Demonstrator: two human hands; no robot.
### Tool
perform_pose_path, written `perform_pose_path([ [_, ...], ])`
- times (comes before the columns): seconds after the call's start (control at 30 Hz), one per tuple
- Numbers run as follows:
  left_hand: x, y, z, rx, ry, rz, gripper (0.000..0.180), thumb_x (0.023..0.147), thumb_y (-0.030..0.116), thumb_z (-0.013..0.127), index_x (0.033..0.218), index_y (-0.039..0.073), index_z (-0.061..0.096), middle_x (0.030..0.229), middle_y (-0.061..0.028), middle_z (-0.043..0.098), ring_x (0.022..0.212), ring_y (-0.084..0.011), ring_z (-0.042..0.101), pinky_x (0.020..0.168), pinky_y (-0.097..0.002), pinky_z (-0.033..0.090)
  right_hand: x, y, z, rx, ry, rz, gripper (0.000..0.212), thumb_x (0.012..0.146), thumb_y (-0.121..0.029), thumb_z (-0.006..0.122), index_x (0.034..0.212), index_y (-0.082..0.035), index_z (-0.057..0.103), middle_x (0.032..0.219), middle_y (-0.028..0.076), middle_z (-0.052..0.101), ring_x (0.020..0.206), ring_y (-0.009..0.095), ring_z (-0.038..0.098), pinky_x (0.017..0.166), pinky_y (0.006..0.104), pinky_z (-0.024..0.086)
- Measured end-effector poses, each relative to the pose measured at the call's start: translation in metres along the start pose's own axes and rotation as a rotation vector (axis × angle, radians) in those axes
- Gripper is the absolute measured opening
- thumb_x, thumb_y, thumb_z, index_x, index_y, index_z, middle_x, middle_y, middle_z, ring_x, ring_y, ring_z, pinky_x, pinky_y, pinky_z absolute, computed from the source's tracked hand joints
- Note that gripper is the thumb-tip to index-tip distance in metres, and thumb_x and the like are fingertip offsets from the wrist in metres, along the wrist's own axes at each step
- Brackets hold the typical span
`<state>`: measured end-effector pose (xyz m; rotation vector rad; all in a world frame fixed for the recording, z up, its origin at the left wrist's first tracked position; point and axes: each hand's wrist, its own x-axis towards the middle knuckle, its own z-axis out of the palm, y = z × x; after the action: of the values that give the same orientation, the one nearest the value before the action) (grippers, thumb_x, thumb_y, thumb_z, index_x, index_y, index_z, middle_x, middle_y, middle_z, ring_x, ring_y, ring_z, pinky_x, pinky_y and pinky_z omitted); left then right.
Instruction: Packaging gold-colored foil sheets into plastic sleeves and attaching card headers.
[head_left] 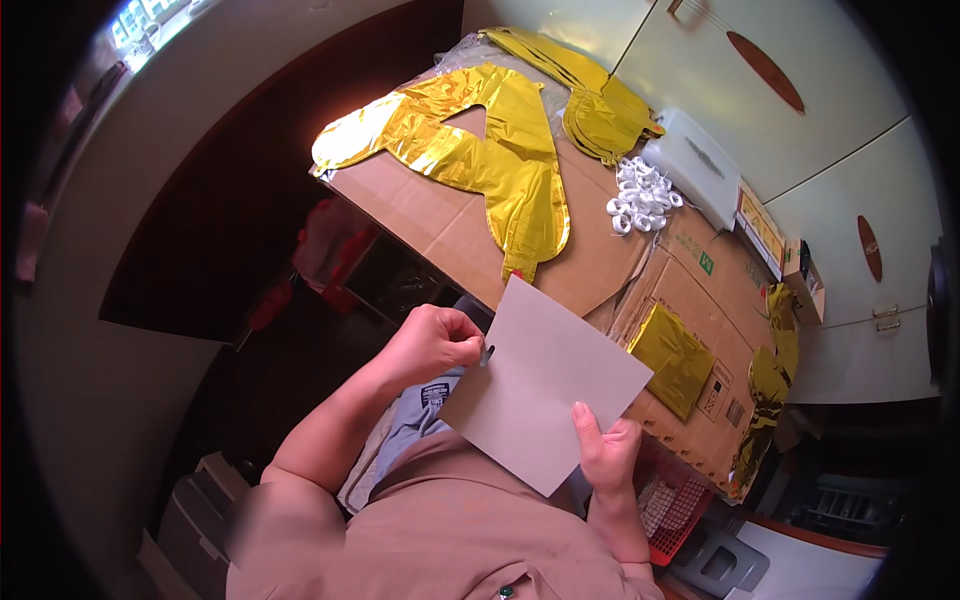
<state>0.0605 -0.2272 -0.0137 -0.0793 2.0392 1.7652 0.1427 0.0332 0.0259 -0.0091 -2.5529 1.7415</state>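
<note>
In front of our brown shirt (440, 540), our right hand (610, 448) grasps a pale sheet (550, 375), while our left hand (443, 340) pinches what may be a small dark piece (488, 354) at its left edge.

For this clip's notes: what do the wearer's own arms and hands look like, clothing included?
The left hand and right hand show no gloves, and no watch shows at either wrist. Both forearms are bare. The top is a plain brownish pink; a blurred patch covers part of the left upper arm.
</note>
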Motion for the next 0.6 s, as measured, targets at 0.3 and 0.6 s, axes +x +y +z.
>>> perform_pose_path([
  [0.3,0.002,-0.016,-0.004,-0.185,0.023,-0.030,0.016,0.091,0.010,0.064,0.092,-0.005,0.070,0.078,-0.0058,0.070,0.071,-0.0097,0.065,0.067,-0.0234,0.053,-0.003,0.001,-0.001,0.022,0.097,0.011,0.021,0.093,-0.008,0.066,0.076,0.005,0.065,0.066,0.000,0.064,0.063,0.005,0.055,0.058,0.0253,0.046],
  [0.6,0.003,-0.009,-0.007,-0.276,-0.153,0.011,0.015,0.092,0.010,0.067,0.092,-0.004,0.071,0.078,-0.0039,0.069,0.070,-0.0083,0.063,0.068,-0.0233,0.052,0.001,0.007,0.000,0.041,0.089,0.045,0.023,0.093,-0.010,0.066,0.076,0.004,0.065,0.065,0.000,0.063,0.062,0.005,0.054,0.057,0.0262,0.045],
])
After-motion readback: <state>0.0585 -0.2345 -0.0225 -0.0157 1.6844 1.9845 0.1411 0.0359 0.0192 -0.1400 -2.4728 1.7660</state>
